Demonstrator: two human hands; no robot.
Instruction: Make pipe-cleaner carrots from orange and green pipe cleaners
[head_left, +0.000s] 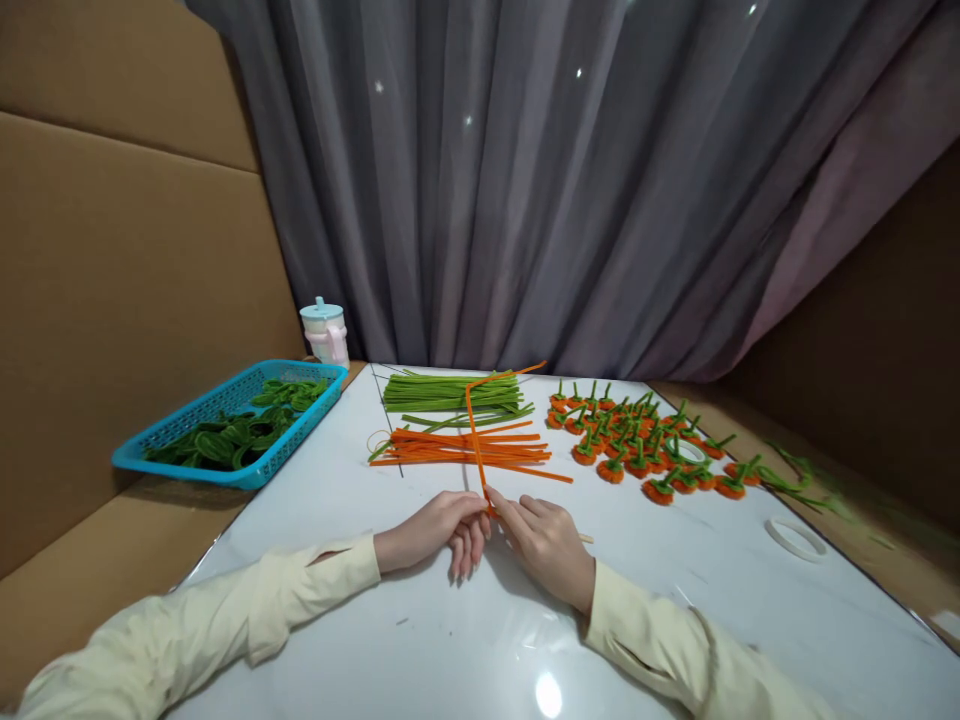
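My left hand [439, 528] and my right hand [546, 543] meet near the front middle of the white table [420, 640]. Both pinch the lower end of an orange pipe cleaner [474, 430] that rises from my fingers and bends to the right at its top. A thin wooden stick [585, 539] pokes out beside my right hand. Just beyond my hands lie a pile of orange pipe cleaners [465, 448] and a bundle of green pipe cleaners [450, 392].
Several finished orange pieces with green stems [637, 445] lie at the right. A blue basket of green pieces [232, 422] sits at the left on cardboard. A small cup [325, 330] stands behind it. Two tape rings [796, 538] [686, 452] lie at the right. A grey curtain hangs behind.
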